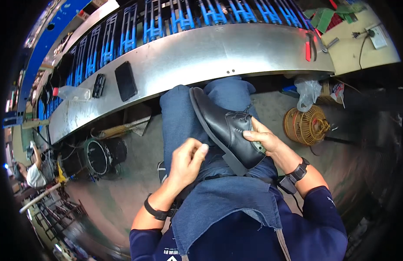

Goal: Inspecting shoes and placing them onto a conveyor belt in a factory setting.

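A black leather lace-up shoe point(219, 122) lies tilted across my lap, its toe pointing away and to the left, the sole edge facing left. My right hand point(265, 138) grips it at the ankle opening, the thumb over the side and the fingers partly hidden behind. Something greenish shows inside the heel opening. Short laces are tied over the tongue. Just left of the shoe and apart from it, my left hand point(187, 160) is closed, thumb pressed to the curled fingers; whatever may be between them is hidden. A denim apron point(227, 204) covers my lap.
Ahead runs a metal bench ledge point(188, 52) bearing a phone point(125, 81), a small black object point(98, 85), a plastic bottle point(74, 93) and red-handled pincers point(310, 47). Blue racks point(179, 19) stand behind. A wicker basket point(303, 126) is at right, a black bucket point(98, 156) at left.
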Demonstrator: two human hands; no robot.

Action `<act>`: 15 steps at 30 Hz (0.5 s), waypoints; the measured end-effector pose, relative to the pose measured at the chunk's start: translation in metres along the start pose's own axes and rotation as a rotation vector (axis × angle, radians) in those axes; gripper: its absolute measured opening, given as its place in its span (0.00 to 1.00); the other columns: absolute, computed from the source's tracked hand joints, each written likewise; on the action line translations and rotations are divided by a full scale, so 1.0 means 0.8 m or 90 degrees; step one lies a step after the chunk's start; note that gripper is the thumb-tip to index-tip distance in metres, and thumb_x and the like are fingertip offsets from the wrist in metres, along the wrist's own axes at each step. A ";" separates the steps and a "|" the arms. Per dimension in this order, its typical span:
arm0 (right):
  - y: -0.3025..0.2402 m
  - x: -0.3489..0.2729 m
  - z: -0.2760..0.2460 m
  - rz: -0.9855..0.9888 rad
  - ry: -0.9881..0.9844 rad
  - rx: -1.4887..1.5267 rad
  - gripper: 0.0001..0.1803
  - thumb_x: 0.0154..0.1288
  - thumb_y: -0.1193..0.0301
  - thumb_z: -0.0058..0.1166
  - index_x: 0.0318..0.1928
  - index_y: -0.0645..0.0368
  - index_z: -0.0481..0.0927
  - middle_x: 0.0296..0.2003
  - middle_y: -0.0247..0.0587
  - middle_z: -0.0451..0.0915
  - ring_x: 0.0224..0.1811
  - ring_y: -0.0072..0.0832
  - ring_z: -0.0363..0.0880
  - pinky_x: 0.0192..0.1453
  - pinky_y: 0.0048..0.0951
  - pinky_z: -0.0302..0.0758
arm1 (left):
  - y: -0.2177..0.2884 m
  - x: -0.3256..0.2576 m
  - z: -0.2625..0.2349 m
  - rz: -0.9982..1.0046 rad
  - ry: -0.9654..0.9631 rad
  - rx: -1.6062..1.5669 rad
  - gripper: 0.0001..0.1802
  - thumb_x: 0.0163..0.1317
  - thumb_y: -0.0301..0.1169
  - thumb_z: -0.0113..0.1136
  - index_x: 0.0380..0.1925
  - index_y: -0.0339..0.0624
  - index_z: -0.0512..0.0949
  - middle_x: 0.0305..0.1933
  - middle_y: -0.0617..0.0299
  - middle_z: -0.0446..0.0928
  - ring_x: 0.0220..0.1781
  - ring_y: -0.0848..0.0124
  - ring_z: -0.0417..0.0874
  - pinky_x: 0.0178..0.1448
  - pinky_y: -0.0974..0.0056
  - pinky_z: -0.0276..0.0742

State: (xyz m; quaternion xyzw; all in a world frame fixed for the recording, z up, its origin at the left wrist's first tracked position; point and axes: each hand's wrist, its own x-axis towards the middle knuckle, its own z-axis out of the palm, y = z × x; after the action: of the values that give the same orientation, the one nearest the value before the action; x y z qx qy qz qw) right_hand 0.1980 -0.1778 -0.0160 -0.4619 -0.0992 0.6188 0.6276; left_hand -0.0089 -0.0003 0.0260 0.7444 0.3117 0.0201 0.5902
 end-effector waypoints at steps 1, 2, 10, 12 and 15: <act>0.000 0.002 0.001 0.018 0.015 0.011 0.40 0.62 0.65 0.66 0.70 0.63 0.62 0.60 0.44 0.73 0.62 0.29 0.73 0.67 0.31 0.70 | -0.006 -0.003 0.006 -0.048 -0.066 -0.084 0.26 0.74 0.48 0.54 0.31 0.33 0.79 0.25 0.57 0.80 0.26 0.72 0.82 0.34 0.68 0.78; 0.002 0.003 0.002 0.023 0.008 0.010 0.39 0.62 0.65 0.66 0.70 0.62 0.63 0.60 0.43 0.73 0.62 0.29 0.73 0.68 0.31 0.69 | -0.011 0.002 0.008 -0.121 -0.140 -0.094 0.31 0.74 0.54 0.50 0.31 0.32 0.80 0.26 0.56 0.81 0.26 0.71 0.82 0.33 0.67 0.78; -0.003 -0.001 -0.001 -0.009 0.039 -0.035 0.39 0.62 0.63 0.67 0.69 0.62 0.65 0.60 0.42 0.74 0.63 0.29 0.72 0.68 0.31 0.68 | -0.010 0.047 0.046 -0.215 -0.275 -0.083 0.43 0.70 0.66 0.46 0.23 0.31 0.81 0.20 0.59 0.77 0.21 0.72 0.79 0.27 0.67 0.76; -0.002 -0.001 -0.002 -0.006 0.047 -0.043 0.39 0.61 0.63 0.67 0.69 0.62 0.65 0.60 0.42 0.74 0.63 0.29 0.72 0.68 0.31 0.68 | -0.010 0.046 0.049 -0.196 -0.260 -0.102 0.42 0.70 0.64 0.47 0.20 0.33 0.80 0.18 0.60 0.77 0.20 0.73 0.79 0.27 0.67 0.76; 0.003 0.001 -0.006 -0.019 0.027 -0.036 0.39 0.62 0.64 0.67 0.70 0.62 0.65 0.60 0.43 0.74 0.63 0.30 0.73 0.68 0.32 0.69 | -0.018 0.045 0.047 -0.188 -0.285 -0.070 0.41 0.71 0.63 0.47 0.19 0.32 0.80 0.19 0.59 0.78 0.21 0.73 0.80 0.27 0.68 0.76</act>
State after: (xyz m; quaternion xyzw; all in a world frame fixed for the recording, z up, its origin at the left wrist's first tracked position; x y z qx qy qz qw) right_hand 0.2000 -0.1795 -0.0209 -0.4908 -0.1100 0.5963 0.6256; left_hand 0.0282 -0.0137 -0.0105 0.6440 0.2768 -0.2144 0.6802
